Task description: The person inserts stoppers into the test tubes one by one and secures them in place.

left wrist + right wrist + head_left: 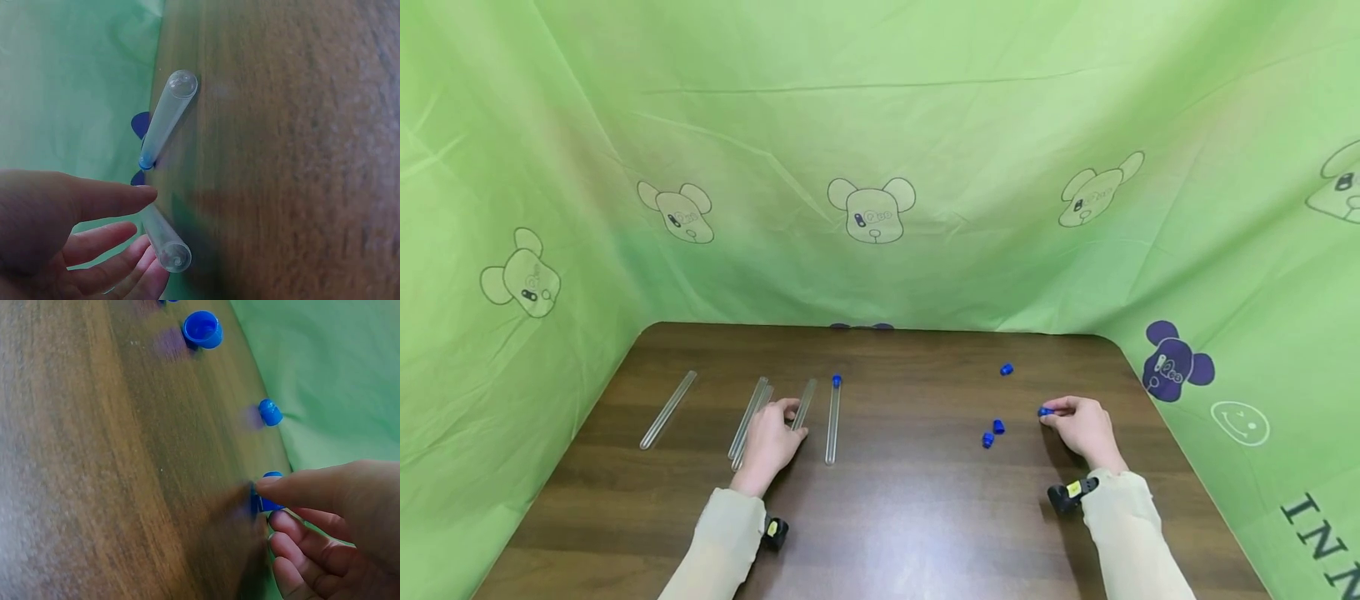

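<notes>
My left hand [772,437] has its thumb and fingers around a clear test tube [805,400], which lies slanted with its rounded end towards the wrist camera. Just to the right lies another test tube [833,425] with a blue cap [837,381] on its far end; it also shows in the left wrist view. Two more clear tubes [747,419] lie left of the hand, partly covered by it. At the right side, my right hand [1084,429] pinches a small blue cap [273,499] between thumb and index finger, low over the table.
Two loose blue caps [998,427] sit together left of the right hand, and a third cap [1007,369] lies farther back. One clear tube [667,410] lies apart at the far left. Green printed cloth [880,275] rises behind and beside the brown wooden table [910,517].
</notes>
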The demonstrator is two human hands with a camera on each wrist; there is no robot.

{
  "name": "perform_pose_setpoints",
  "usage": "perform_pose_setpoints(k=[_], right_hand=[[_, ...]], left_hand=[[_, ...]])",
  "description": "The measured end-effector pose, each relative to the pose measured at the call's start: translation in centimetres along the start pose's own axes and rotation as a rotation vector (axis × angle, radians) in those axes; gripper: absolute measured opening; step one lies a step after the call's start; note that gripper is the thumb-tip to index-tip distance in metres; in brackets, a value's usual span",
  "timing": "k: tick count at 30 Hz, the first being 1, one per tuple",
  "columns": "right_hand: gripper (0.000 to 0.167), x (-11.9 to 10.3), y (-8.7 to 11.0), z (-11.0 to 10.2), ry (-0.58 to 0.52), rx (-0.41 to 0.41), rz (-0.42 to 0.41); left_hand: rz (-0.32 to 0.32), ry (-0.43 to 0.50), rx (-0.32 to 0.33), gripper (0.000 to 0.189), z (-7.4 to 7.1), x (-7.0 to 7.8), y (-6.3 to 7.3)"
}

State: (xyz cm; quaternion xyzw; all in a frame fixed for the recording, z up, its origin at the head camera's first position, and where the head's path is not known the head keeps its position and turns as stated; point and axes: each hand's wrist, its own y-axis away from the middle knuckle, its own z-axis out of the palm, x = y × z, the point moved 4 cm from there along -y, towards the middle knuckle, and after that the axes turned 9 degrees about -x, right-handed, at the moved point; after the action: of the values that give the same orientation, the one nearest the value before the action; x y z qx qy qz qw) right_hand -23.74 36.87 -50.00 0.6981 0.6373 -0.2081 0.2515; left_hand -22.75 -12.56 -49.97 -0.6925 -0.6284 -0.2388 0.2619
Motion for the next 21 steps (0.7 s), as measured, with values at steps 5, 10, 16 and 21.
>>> perform_pose_setpoints(k=[5, 10, 16, 21], right_hand=[[0.024, 0.24, 0.12, -0.16, -0.014, 0.012, -0.001], [0.025, 0.31, 0.22, -0.19, -0.030, 0.049, -0.023], [0.025, -0.05, 0.32, -0.21, -0.069, 0.093, -0.077], [0.027, -0.15, 0.36, -0.13, -0.090, 0.106, -0.084]], left_hand=[[-0.003, -0.007, 0.010, 0.044, 0.17, -0.02, 0.13], [-0.005, -0.005, 0.015, 0.042, 0.23, 0.08, 0.30], [-0.020, -0.024, -0.018, 0.039, 0.28, 0.26, 0.48], [-0.020, -0.039, -0.027, 0.035, 0.32, 0.40, 0.54]])
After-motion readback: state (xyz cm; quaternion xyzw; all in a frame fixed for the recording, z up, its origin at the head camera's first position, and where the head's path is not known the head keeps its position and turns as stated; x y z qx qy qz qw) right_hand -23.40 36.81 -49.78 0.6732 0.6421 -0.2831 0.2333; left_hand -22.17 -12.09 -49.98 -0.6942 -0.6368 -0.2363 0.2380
